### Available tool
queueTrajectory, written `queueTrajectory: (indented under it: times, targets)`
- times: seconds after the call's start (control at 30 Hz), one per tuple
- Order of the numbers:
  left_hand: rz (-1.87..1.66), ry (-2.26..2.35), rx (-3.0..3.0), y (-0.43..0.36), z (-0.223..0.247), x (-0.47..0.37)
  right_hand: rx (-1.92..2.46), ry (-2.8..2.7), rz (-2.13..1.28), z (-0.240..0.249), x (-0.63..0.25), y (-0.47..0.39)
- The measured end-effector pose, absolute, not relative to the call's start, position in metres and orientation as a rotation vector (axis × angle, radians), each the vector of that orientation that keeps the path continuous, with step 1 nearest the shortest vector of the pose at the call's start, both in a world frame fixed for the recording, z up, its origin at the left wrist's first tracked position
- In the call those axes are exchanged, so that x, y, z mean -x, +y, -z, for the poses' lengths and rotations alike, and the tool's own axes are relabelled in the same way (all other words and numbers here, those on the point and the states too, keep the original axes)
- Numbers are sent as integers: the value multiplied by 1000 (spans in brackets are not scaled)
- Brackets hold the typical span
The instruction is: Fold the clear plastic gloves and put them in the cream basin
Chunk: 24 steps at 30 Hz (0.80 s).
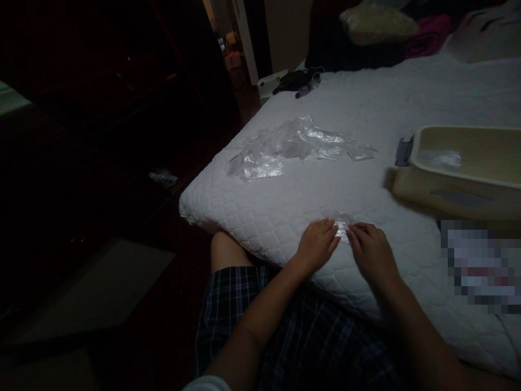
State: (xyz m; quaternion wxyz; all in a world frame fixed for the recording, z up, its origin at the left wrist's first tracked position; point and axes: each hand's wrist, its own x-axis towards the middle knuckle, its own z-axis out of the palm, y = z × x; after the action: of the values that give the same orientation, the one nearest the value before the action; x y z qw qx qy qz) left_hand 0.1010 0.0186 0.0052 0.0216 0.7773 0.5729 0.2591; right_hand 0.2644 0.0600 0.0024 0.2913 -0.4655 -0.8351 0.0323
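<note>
A small clear plastic bag (342, 230) lies on the white quilted bed near its front edge. My left hand (319, 243) grips its left side, fingers close together. At the opposite side, my right hand (372, 252) pinches the plastic between thumb and fingers. The parts of the bag under my fingertips are hidden. Farther back on the bed is a loose pile of crumpled clear plastic bags (285, 144), with neither hand touching it.
A beige plastic bin (456, 187) with a grey latch stands on the bed (280, 217) at right, with clear plastic inside. A blurred-out patch (484, 266) lies in front of it. A bottle (307, 91) lies at the far edge; pillows (378, 24) are behind.
</note>
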Motion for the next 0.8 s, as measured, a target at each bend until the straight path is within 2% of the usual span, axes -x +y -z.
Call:
queueTrajectory:
  times: [0.17, 0.37, 0.6, 0.8]
  targets:
    - [-816, 1765, -2383, 19, -3, -100, 1154, -2115, -65, -15, -267, 53]
    - [-864, 1752, -2354, 19, 0, -99, 859, -2380, 4, -21, -269, 49]
    - [-981, 1691, -2171, 17, -7, -98, 940, -2425, -112, -6, -272, 56]
    - [-1066, 1647, -2012, 17, -7, -93, 994, -2307, -310, -18, -274, 57]
